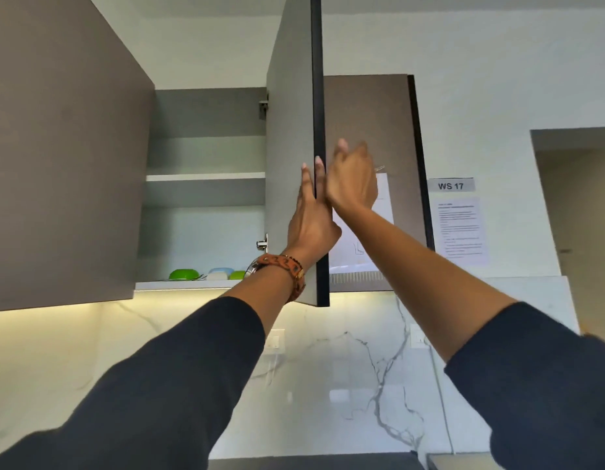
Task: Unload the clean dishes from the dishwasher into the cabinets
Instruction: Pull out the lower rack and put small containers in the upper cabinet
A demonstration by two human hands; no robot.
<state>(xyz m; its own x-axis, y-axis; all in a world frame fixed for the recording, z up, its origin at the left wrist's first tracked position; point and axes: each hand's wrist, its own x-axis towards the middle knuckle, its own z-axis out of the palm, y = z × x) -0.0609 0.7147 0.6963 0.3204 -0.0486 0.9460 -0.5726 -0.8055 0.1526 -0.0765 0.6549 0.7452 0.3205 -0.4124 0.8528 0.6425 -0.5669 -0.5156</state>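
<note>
Dark sleeves (158, 385), orange patterned wristband (281, 266)

"WS 17" label (451, 185) on wall above printed sheet (461, 228), text unreadable; marble backsplash (362, 368) carries wall switch (273, 341), perhaps socket.

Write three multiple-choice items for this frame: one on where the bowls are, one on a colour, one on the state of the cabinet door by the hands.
1. Where do the bowls sit?
A. on the top shelf
B. on the lowest shelf
C. on the counter

2. What colour is the band on the left wrist?
A. orange
B. white
C. purple

3. How does the door touched by the left hand stand?
A. shut
B. swung open
C. off its hinges

Key: 1 B, they stand in a row on the bottom board. 2 A, the strap is orange with dark marks. 3 B, its dark edge faces the camera and the inside shows beside it.
</note>
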